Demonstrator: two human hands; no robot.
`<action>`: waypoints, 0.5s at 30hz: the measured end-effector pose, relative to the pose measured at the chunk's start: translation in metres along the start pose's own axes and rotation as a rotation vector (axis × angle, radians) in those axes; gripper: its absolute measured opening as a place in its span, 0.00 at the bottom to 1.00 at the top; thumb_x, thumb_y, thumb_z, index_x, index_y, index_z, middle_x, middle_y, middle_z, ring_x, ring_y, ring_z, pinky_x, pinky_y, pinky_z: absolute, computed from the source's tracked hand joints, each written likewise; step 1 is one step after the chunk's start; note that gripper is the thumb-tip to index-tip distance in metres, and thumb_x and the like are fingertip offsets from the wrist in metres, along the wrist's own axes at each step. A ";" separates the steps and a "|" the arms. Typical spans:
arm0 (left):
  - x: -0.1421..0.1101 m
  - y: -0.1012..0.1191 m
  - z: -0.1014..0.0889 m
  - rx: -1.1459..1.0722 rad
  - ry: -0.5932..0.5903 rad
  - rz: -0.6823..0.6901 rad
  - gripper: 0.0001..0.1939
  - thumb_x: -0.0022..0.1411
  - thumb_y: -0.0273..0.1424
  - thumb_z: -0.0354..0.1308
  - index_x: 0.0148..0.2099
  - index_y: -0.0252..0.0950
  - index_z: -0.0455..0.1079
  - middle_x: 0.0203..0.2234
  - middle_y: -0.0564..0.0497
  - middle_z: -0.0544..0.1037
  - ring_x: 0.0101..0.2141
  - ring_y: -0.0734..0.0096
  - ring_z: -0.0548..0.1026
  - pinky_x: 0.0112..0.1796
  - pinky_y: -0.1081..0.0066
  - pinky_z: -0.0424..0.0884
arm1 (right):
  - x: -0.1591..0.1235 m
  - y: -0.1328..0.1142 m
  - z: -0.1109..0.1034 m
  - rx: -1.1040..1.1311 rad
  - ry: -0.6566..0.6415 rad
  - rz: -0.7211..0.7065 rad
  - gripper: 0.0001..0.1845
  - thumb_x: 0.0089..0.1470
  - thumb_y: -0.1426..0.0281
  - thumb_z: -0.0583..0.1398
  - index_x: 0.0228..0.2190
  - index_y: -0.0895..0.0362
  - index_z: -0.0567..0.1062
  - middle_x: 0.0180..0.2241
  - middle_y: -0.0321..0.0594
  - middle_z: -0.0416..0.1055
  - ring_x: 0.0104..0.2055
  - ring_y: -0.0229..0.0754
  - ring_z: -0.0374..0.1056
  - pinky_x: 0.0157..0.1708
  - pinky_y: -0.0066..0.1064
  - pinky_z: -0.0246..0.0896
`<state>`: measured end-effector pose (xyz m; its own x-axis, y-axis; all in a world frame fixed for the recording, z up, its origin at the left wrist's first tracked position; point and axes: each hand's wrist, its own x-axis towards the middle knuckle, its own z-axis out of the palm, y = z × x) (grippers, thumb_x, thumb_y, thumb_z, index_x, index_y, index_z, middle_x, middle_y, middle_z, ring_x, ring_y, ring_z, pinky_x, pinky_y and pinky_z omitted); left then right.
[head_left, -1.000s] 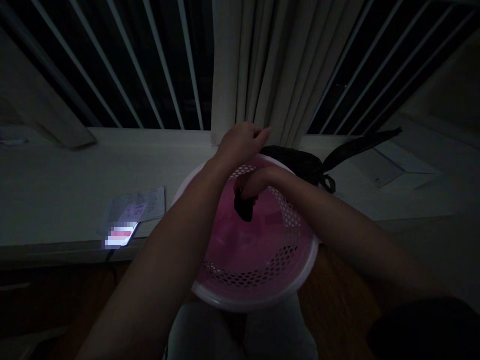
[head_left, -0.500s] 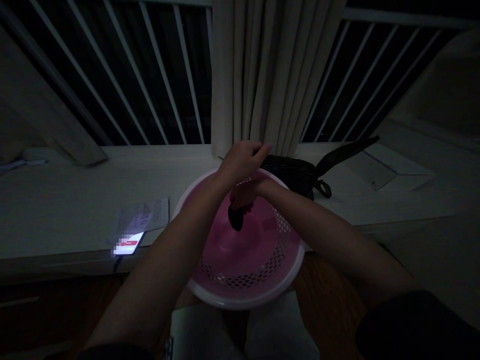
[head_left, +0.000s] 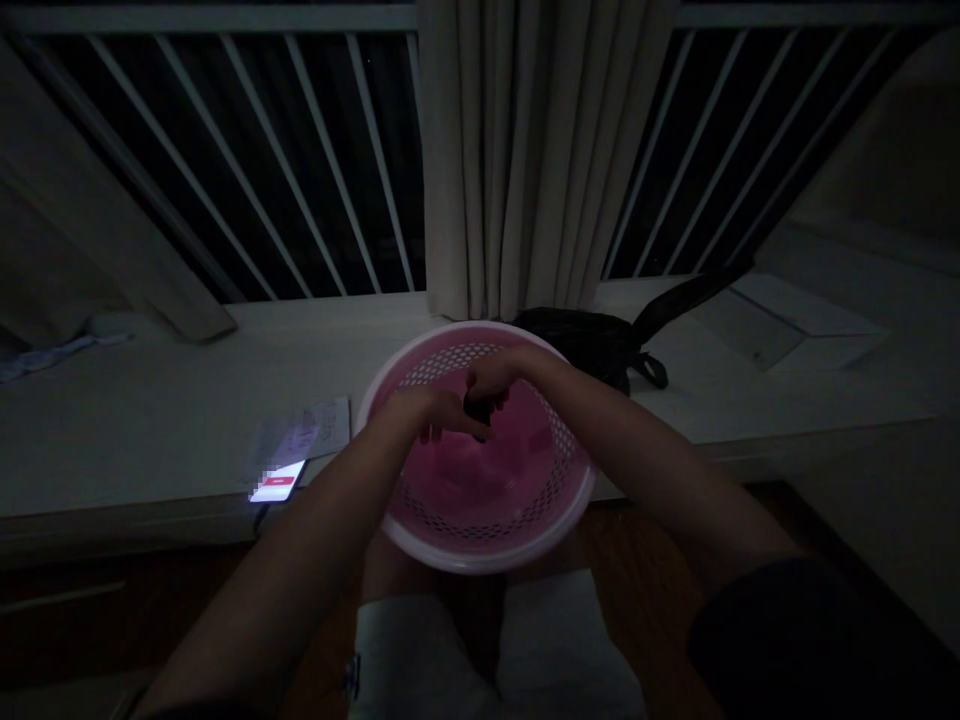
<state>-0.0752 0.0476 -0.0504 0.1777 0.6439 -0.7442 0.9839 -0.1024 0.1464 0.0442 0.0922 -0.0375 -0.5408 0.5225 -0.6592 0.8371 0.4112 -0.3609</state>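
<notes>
The right hand [head_left: 491, 378], fingers curled closed, grips a small black item [head_left: 477, 408] inside the pink basket [head_left: 487, 562]. At its left, the left hand [head_left: 442, 412], loosely half-open, reaches that item; I can't tell if it grips.

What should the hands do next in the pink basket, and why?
Maybe pinch the black thing with the left hand too: its fingertips are right by it, while the right hand holds it over the pink basket.
</notes>
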 end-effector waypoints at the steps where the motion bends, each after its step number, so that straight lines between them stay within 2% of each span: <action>1: 0.004 0.000 0.002 -0.015 -0.006 0.019 0.41 0.43 0.58 0.55 0.52 0.33 0.68 0.34 0.38 0.77 0.28 0.59 0.75 0.26 0.68 0.70 | -0.003 -0.001 0.000 -0.003 0.016 -0.018 0.18 0.55 0.70 0.52 0.41 0.70 0.72 0.27 0.44 0.70 0.24 0.34 0.65 0.30 0.29 0.64; 3: 0.008 0.002 0.005 -0.035 0.039 0.094 0.40 0.45 0.57 0.55 0.54 0.37 0.66 0.38 0.39 0.77 0.30 0.60 0.75 0.26 0.70 0.70 | -0.007 -0.003 0.000 -0.018 0.047 -0.033 0.17 0.53 0.73 0.52 0.41 0.70 0.72 0.29 0.45 0.71 0.24 0.34 0.65 0.29 0.28 0.63; 5: 0.007 0.003 0.007 -0.025 0.115 0.170 0.32 0.51 0.53 0.53 0.53 0.39 0.67 0.39 0.43 0.77 0.31 0.62 0.75 0.26 0.71 0.71 | -0.012 -0.005 0.002 -0.046 0.074 -0.038 0.16 0.52 0.74 0.52 0.41 0.68 0.72 0.31 0.45 0.71 0.25 0.34 0.66 0.28 0.28 0.62; 7: 0.004 0.003 0.010 0.031 0.285 0.200 0.24 0.56 0.44 0.50 0.53 0.41 0.68 0.41 0.46 0.77 0.33 0.62 0.76 0.30 0.69 0.71 | -0.016 -0.005 0.006 -0.074 0.111 -0.067 0.16 0.52 0.74 0.52 0.40 0.67 0.73 0.33 0.46 0.72 0.27 0.35 0.66 0.28 0.27 0.61; 10: 0.000 0.004 0.012 0.154 0.544 0.174 0.23 0.56 0.36 0.50 0.55 0.41 0.66 0.47 0.45 0.75 0.42 0.57 0.75 0.39 0.64 0.70 | -0.027 -0.004 0.012 -0.093 0.247 -0.155 0.18 0.51 0.71 0.55 0.44 0.64 0.71 0.40 0.45 0.71 0.35 0.37 0.67 0.34 0.27 0.61; 11: 0.000 0.004 0.012 0.175 0.577 0.167 0.24 0.56 0.36 0.51 0.55 0.40 0.66 0.48 0.44 0.74 0.43 0.55 0.74 0.41 0.63 0.70 | -0.032 -0.003 0.013 -0.090 0.298 -0.190 0.20 0.50 0.70 0.57 0.46 0.63 0.70 0.42 0.44 0.70 0.39 0.38 0.67 0.37 0.26 0.61; 13: -0.001 0.006 0.011 0.180 0.562 0.187 0.24 0.56 0.37 0.51 0.55 0.39 0.66 0.49 0.43 0.74 0.44 0.56 0.74 0.42 0.63 0.69 | -0.050 -0.002 0.018 -0.068 0.379 -0.251 0.22 0.49 0.70 0.59 0.48 0.62 0.68 0.46 0.43 0.68 0.44 0.37 0.65 0.42 0.25 0.58; 15: -0.002 0.008 0.008 0.157 0.558 0.283 0.24 0.56 0.38 0.51 0.56 0.41 0.65 0.50 0.45 0.73 0.46 0.58 0.73 0.44 0.66 0.67 | -0.078 -0.001 0.027 -0.048 0.426 -0.283 0.20 0.50 0.69 0.59 0.46 0.62 0.68 0.46 0.43 0.68 0.43 0.37 0.64 0.43 0.25 0.58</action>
<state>-0.0673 0.0389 -0.0529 0.4365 0.8689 -0.2334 0.8987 -0.4088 0.1588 0.0874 0.0312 -0.0036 -0.7396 0.6399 -0.2088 0.6537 0.6090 -0.4493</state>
